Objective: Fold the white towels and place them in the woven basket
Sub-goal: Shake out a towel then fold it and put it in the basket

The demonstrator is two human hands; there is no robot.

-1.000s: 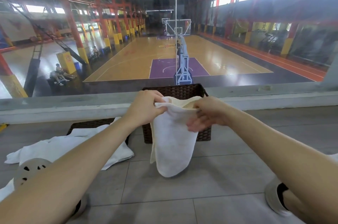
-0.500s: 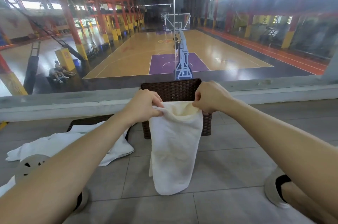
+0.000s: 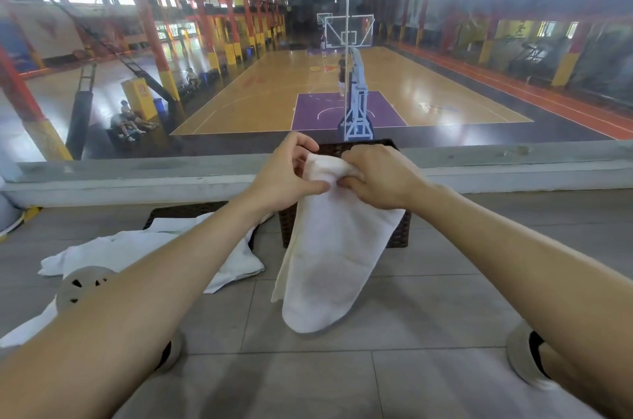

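Observation:
A white towel [image 3: 329, 264] hangs folded lengthwise in front of the dark woven basket [image 3: 399, 233], which stands on the tiled floor by the glass barrier. My left hand [image 3: 286, 175] pinches the towel's top edge on the left. My right hand [image 3: 375, 179] grips the same bunched top edge, close against the left hand. The towel's lower end dangles just above the floor. More white towels [image 3: 144, 250] lie loosely heaped on the floor to the left, partly over a flat dark woven tray [image 3: 178, 213].
A low concrete ledge [image 3: 137, 179] with a glass pane runs behind the basket, above a basketball court. My grey shoes [image 3: 80, 285] [image 3: 527, 364] show at lower left and lower right on the grey tiled floor [image 3: 428, 298].
My hands have come together at the towel's top, bunching the edge that was spread between them. The towel now hangs narrower and slants to the left.

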